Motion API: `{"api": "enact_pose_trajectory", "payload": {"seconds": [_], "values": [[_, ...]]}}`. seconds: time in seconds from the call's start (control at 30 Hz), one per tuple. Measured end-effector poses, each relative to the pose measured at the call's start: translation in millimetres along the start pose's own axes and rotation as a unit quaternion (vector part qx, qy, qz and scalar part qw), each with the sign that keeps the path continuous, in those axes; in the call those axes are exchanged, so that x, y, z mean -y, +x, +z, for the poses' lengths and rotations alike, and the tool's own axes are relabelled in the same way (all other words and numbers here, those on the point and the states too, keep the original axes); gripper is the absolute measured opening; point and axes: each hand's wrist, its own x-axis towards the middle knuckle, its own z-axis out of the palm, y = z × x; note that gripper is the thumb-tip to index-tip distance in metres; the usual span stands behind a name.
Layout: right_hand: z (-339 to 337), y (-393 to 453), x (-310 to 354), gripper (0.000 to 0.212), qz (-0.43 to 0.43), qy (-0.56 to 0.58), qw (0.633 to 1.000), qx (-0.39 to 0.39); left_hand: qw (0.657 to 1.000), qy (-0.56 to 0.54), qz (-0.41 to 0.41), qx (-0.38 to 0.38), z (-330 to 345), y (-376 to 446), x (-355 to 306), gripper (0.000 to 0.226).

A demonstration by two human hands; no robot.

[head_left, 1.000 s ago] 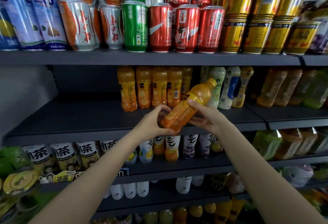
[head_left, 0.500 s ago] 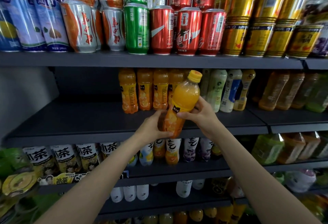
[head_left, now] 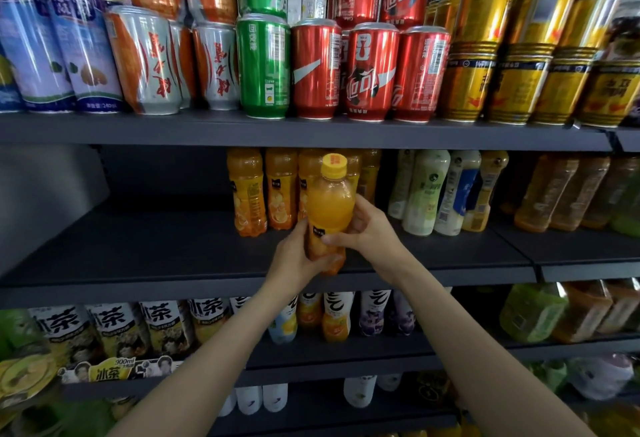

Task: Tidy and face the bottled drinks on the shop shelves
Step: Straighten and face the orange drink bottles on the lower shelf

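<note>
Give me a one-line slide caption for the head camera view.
Both hands, left and right, hold an upright yellow-capped orange juice bottle over the dark metal shelf.

I hold one orange juice bottle with a yellow cap (head_left: 330, 208) in my two hands, left hand (head_left: 294, 256) and right hand (head_left: 367, 229), and behind it I can count at least four more orange juice bottles in a row (head_left: 246, 191), though the ones it covers are hard to tell. Above, the front row shows one green drinks can (head_left: 264, 66), three red cola cans (head_left: 370, 71) and four gold cans (head_left: 516, 87). Right of the juice stand four pale milky drink bottles (head_left: 427, 191).
</note>
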Motion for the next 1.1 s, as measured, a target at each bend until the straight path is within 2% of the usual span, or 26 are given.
{"api": "enact_pose_trajectory", "payload": {"seconds": [0.23, 0.33, 0.4, 0.53, 0.7, 0.87, 1.0, 1.1], "values": [[-13, 33, -10, 0.064, 0.059, -0.073, 0.995, -0.023, 0.998, 0.018, -0.030, -0.043, -4, 31, 20, 0.065], [-37, 42, -33, 0.053, 0.102, -0.113, 0.983, -0.100, 0.996, 0.014, -0.071, -0.049, -3, 46, 24, 0.068], [-51, 51, -48, 0.053, 0.126, -0.133, 0.970, -0.158, 0.994, 0.038, -0.090, -0.043, -1, 58, 25, 0.072], [-66, 78, -72, 0.063, 0.116, -0.212, 0.949, -0.205, 0.990, 0.088, -0.100, -0.038, 5, 70, 22, 0.073], [-69, 120, -88, 0.073, 0.121, -0.194, 0.945, -0.233, 0.984, 0.124, -0.124, -0.016, 5, 78, 20, 0.080], [-63, 145, -103, 0.060, 0.157, -0.169, 0.943, -0.242, 0.983, 0.124, -0.136, -0.006, 5, 81, 17, 0.080], [-58, 139, -104, 0.049, 0.127, -0.200, 0.934, -0.267, 0.984, 0.114, -0.135, -0.005, 3, 80, 19, 0.080], [-54, 117, -97, 0.052, 0.123, -0.251, 0.919, -0.279, 0.985, 0.116, -0.128, -0.001, 3, 79, 20, 0.080]]}}
